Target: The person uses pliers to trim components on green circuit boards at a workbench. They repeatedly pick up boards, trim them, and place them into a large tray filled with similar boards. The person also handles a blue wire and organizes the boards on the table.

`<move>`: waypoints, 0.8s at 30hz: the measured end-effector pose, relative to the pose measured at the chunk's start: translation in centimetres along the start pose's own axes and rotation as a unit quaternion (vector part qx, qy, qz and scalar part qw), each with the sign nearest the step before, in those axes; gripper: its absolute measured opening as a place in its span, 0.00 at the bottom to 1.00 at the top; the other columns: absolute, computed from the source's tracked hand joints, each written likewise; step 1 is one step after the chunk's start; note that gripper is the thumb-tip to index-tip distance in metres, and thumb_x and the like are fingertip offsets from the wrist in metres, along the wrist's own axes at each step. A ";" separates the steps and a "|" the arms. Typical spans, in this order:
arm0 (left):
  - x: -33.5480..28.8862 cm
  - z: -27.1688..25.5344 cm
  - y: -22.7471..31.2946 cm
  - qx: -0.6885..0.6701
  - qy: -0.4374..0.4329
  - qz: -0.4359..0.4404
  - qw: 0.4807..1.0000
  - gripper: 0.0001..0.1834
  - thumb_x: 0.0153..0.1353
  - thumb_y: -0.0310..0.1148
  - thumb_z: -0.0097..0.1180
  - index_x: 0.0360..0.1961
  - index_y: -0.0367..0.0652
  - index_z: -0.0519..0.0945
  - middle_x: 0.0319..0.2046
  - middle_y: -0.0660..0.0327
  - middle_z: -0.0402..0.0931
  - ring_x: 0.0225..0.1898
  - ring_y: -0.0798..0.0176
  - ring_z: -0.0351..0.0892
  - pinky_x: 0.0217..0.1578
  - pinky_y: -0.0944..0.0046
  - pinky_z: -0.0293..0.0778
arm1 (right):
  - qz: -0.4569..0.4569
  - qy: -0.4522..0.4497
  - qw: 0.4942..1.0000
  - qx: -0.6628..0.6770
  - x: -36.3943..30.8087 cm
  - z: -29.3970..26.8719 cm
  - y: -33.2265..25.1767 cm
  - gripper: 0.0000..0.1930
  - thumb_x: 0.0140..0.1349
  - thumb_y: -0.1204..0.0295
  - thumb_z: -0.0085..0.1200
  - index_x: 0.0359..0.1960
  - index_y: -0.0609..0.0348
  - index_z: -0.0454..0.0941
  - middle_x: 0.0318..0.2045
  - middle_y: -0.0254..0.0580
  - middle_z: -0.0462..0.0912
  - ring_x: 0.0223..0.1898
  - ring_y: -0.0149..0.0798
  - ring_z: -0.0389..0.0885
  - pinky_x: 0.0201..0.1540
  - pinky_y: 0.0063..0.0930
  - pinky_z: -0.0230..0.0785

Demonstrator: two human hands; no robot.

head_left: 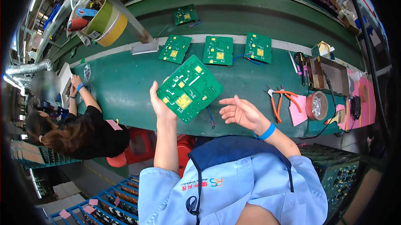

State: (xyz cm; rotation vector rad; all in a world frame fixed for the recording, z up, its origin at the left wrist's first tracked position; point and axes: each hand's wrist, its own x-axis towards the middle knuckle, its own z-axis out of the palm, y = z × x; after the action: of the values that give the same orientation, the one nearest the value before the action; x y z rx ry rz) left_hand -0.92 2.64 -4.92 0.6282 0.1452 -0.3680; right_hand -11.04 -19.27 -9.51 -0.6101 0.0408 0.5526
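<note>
My left hand (162,104) grips a green circuit board (199,84) by its left edge, thumb along the side and the other fingers hidden beneath. The board is tilted, with yellow patches and solder traces facing up; a short dark lead (211,118) hangs below it. To the right of the board, my right hand (241,112) is open and holds nothing, fingers apart, a blue band on its wrist. Three similar boards lie in a row beyond: a left one (175,49), a middle one (218,50) and a right one (258,48) with a blue-red wire.
Orange-handled pliers (279,104) lie right of my right hand, near a pink pad (298,110) and a round container (316,105). An open tray (334,77) stands farther right. Another board (185,15) sits beyond the ledge. A co-worker (83,129) works at the left.
</note>
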 end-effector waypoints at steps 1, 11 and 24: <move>-0.5 0.4 -0.2 0.013 -0.058 0.035 0.998 0.27 0.55 0.50 0.36 0.38 0.32 0.68 0.35 0.52 0.71 0.36 0.58 0.72 0.38 0.60 0.70 | 0.026 -0.024 0.996 0.087 0.3 -0.2 -0.1 0.29 0.58 0.49 0.32 0.48 0.65 0.61 0.40 0.52 0.72 0.41 0.42 0.73 0.41 0.33 0.68; -4.9 4.6 -2.8 0.716 -0.450 0.306 0.437 0.18 0.33 0.24 0.56 0.32 0.42 0.73 0.41 0.57 0.68 0.35 0.57 0.70 0.34 0.62 0.67 | -0.059 0.081 0.988 0.117 0.1 -0.1 -2.8 0.19 0.60 0.66 0.35 0.51 0.64 0.60 0.47 0.45 0.68 0.47 0.37 0.69 0.49 0.32 0.62; -0.8 1.9 -4.2 0.517 -0.034 0.115 0.848 0.15 0.56 0.33 0.43 0.41 0.33 0.70 0.31 0.59 0.73 0.33 0.70 0.72 0.32 0.73 0.66 | -0.228 0.116 0.967 0.006 -1.6 -0.5 -4.5 0.21 0.59 0.74 0.29 0.55 0.66 0.52 0.51 0.43 0.63 0.51 0.36 0.64 0.53 0.30 0.57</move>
State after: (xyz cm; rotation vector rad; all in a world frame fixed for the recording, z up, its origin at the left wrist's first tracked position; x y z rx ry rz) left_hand -3.22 -1.38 -5.49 1.6864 -0.2255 -0.2086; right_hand -10.06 -23.36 -7.27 -0.6453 0.1214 0.0328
